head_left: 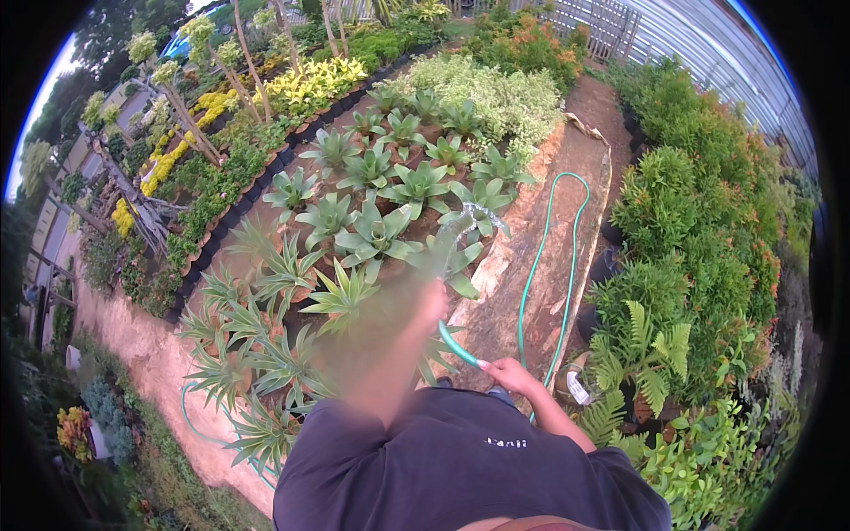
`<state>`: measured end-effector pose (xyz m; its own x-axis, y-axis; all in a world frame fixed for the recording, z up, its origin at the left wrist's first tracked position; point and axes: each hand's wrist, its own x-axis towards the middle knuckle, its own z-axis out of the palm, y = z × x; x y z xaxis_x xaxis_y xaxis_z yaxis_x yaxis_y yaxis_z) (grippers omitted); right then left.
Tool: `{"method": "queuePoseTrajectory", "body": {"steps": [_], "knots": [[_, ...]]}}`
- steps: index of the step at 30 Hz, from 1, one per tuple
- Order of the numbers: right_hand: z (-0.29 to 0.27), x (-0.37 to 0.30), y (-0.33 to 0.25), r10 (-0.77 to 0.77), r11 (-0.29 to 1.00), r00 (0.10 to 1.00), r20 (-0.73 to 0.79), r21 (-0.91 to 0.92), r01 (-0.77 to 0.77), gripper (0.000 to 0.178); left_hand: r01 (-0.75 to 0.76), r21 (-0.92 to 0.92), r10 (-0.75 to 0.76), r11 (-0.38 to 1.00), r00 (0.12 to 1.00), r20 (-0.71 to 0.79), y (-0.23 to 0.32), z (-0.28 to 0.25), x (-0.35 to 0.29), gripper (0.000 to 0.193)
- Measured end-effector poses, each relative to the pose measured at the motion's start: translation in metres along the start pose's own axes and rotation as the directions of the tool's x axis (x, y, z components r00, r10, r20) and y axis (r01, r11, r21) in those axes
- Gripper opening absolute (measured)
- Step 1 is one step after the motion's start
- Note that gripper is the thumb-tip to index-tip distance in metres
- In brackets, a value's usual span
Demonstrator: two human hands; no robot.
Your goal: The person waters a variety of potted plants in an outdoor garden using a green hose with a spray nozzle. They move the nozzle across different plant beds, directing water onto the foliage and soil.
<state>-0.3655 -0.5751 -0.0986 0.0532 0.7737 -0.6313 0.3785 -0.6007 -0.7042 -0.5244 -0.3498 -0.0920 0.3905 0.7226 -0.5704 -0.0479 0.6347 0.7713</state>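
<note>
A green garden hose (459, 347) runs between my two hands in front of my body. My left hand (434, 301), reaching forward over the plants, is closed round the hose near its outlet; a smear on the picture hides part of that arm and its fingers. Water (481, 215) arcs from there onto the broad-leaved rosette plants (416, 186). Further back along the hose, my right hand (509, 376) grips it with closed fingers, close to my waist. Spiky, narrow-leaved plants (283, 354) stand in pots to the left, nearer to me.
A long hose loop (577, 217) lies on the worn ground sheet (496, 301). Dense potted shrubs (691, 230) and a fern (651, 341) line the right. More hose (190, 411) lies on the left dirt path (146, 350). Black pots (235, 217) edge the left bed.
</note>
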Motion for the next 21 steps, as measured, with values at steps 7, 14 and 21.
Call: {"method": "queuePoseTrajectory", "body": {"steps": [7, 14, 21], "knots": [[0.006, 0.021, -0.02, -0.126, 0.991, 0.991, -0.051, -0.047, 0.124, 0.066, -0.246, -0.05, 0.228, 0.968, 0.945, -0.235, 0.016, -0.028, 0.006, 0.03], [0.019, 0.036, -0.041, -0.273, 0.953, 0.956, -0.104, -0.167, 0.254, 0.07, -0.329, -0.259, 0.249, 0.908, 0.921, -0.298, 0.043, -0.055, -0.006, 0.028], [0.021, 0.047, -0.043, -0.254, 0.954, 0.965, -0.067, -0.181, 0.239, 0.074, -0.357, -0.315, 0.237, 0.879, 0.902, -0.361, 0.052, -0.06, -0.022, 0.027]]}}
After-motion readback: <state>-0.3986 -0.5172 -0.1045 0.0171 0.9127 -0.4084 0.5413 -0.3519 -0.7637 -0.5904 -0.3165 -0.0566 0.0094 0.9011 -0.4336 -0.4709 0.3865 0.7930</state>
